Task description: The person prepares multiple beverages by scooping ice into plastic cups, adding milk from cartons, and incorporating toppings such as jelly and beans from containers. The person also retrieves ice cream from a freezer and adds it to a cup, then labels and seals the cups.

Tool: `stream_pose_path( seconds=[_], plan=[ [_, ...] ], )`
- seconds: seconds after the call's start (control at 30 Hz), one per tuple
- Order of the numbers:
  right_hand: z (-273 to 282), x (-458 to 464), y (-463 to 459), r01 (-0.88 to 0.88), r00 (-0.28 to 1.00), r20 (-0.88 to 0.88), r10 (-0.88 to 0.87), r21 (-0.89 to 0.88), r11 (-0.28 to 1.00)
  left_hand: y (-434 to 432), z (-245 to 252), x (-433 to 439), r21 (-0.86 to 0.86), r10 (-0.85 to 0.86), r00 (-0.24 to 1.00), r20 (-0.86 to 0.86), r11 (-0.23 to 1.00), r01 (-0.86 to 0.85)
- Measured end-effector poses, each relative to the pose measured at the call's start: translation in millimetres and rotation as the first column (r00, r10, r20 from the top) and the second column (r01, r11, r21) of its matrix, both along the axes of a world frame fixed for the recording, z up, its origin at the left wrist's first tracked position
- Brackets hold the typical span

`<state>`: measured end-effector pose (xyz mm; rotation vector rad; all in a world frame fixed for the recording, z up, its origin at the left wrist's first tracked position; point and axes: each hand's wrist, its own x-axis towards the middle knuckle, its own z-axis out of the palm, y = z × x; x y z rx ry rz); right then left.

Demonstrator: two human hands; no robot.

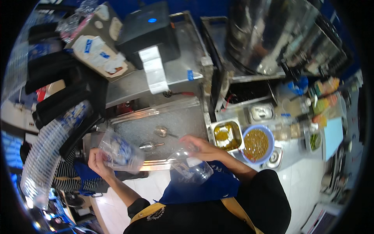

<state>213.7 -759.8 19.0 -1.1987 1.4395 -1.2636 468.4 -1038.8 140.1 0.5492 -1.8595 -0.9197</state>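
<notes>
My left hand grips a clear plastic cup with blue print, tilted over the near left edge of the steel ice bin. In my right hand is a second clear plastic cup, bearing a small white label and tilted in front of my blue apron. Part of that cup blurs into the apron. Two metal scoops lie on the ice, one farther back and the other between my hands.
A blue bowl of seeded yellowish mixture and a steel pan of yellow pulp stand right. Behind the bin, a black printer trails paper. Stacked clear cups jut out left, near another person in a striped top.
</notes>
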Motion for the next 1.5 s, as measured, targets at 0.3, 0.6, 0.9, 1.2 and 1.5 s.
stream_pose_path(
  seconds=[0.3, 0.6, 0.9, 1.2, 1.5],
  plan=[
    [148, -71, -81, 0.532, 0.845, 0.116, -0.522, -0.290, 0.795, 79, 114, -129, -0.575, 0.129, 0.973, 0.194, 0.818, 0.006],
    [157, -77, -147, 0.542, 0.829, 0.097, -0.551, -0.388, 0.746, 38, 139, -228, -0.807, 0.228, 0.843, 0.487, 0.487, 0.335],
    [153, -79, -150, 0.527, 0.833, 0.074, -0.548, -0.410, 0.744, 31, 135, -235, -0.845, 0.283, 0.834, 0.473, 0.415, 0.338],
    [159, -45, -95, 0.743, 0.655, 0.223, -0.722, -0.365, 0.561, 19, 133, -203, -0.522, 0.145, 0.985, 0.099, 0.850, -0.073],
    [189, -22, -78, 0.450, 0.530, 0.700, -0.478, 0.245, 0.859, 70, 105, -157, -0.772, 0.007, 0.972, 0.235, 0.608, 0.182]
  ],
)
